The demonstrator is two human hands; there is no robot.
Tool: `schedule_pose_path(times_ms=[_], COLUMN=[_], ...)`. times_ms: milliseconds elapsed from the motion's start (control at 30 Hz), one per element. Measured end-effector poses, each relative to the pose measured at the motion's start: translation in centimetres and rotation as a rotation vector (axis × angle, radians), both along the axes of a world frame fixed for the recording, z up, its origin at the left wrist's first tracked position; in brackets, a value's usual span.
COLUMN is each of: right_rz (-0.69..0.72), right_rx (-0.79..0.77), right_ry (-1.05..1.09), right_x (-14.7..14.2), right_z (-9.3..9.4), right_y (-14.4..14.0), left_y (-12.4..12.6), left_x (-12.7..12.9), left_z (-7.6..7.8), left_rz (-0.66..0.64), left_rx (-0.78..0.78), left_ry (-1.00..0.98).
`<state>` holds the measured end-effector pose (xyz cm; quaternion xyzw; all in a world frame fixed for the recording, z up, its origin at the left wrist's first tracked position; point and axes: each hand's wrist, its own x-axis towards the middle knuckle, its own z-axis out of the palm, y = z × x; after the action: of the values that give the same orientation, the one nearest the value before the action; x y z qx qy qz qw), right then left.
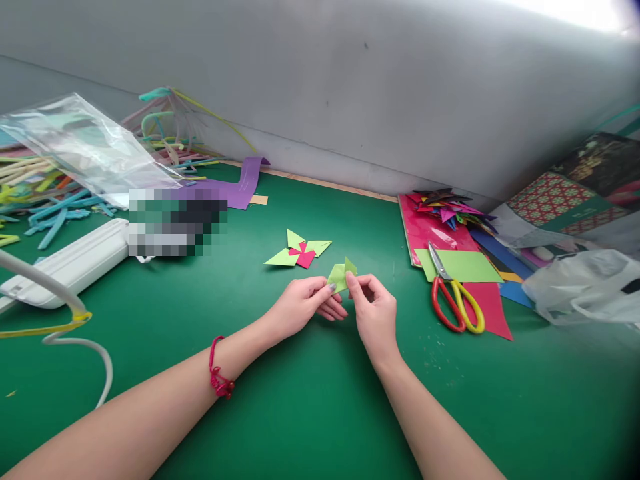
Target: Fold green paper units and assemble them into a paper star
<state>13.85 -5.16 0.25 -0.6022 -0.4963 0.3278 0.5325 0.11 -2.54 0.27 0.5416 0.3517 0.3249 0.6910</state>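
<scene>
Green paper, folded small, sits pinched between both hands just above the bench (310,400): the left hand (300,307) nips the folded green piece (342,275) at its near left edge with thumb and fingertips, and the right hand (375,313) nips its right side the same way, so each grip is closed narrow on the paper. I judge the piece to be very light, thin and limp away from its creases, easy to crush or tear, and likely to spring open; the firm places to hold are the layered folds and corners, where the fingers sit now. Just beyond it lies a finished pinwheel (299,252) of green points around a pink centre, flat on the bench and apart from the hands. To the right, red and yellow scissors (456,293) rest on a green sheet (467,265) over more coloured sheets, with a heap of folded stars (447,203) behind them. A white device (70,263) lies at the left. How many layers the held piece has cannot be told, since the fingertips cover its lower part; a blurred patch (177,221) hides what lies at left centre, and the right edge is smeared.
</scene>
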Motion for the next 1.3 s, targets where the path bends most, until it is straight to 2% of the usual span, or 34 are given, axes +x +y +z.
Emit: schedule_pose_path(times_ms=[133,233,667,900,1033,1300], right_rz=[0.170,0.211,0.116,0.109,0.110,0.085], right_rx=[-0.080,-0.086,-0.073,-0.047,-0.050,-0.059], right_ry=[0.180,0.228,0.118,0.082,0.086,0.084], right_x=[0.37,0.49,-0.08,0.22,0.48,0.29], right_z=[-0.20,-0.29,-0.41,-0.04,-0.04,-0.21], right_y=[0.31,0.37,-0.06,0.17,0.25,0.17], left_y=[-0.04,-0.06,-0.06,0.00,0.13,0.10], left_x=[-0.19,-0.27,-0.05,-0.11,-0.25,0.01], left_z=[0.18,0.14,0.29,0.26,0.36,-0.62], left_rz=[0.004,-0.003,-0.014,-0.028,0.025,-0.011], left_rx=[0.004,0.006,-0.034,-0.128,-0.094,0.020], left_ry=[-0.009,-0.017,-0.021,-0.099,-0.089,-0.064])
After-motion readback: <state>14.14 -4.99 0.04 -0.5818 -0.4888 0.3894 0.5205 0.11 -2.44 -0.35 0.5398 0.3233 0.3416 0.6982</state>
